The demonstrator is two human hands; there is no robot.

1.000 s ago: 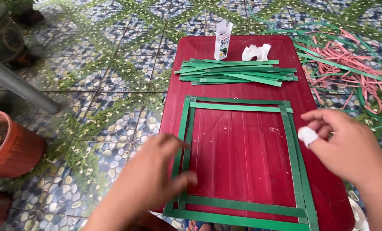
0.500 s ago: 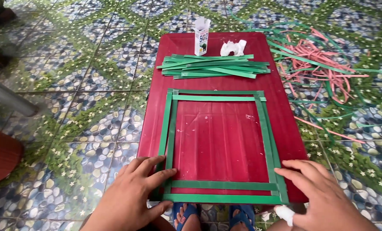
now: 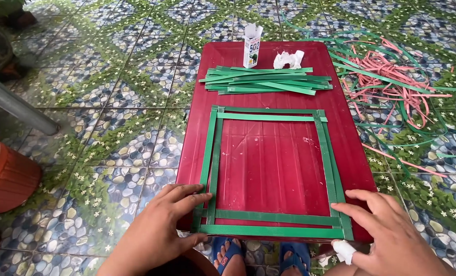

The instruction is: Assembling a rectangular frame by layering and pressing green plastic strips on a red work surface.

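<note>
Both hands, left hand (image 3: 159, 230) and right hand (image 3: 391, 237), press flat, fingers spread, on the double-strip green frame (image 3: 271, 225) laid square on the red desk (image 3: 274, 163); spare green strips (image 3: 266, 82) lie unused.

- Soft, even daylight lit the scene brightly, without hard shadows.
- The red table (image 3: 269, 158) showed faint sheen.
- Focus was sharp centrally; the upper-left corner was blurred.

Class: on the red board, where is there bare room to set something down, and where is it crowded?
Bare: inside the green strip frame, and the band between it and the pile of green strips. Crowded: the board's far edge, and the near corners, where the left hand and right hand press.
</note>
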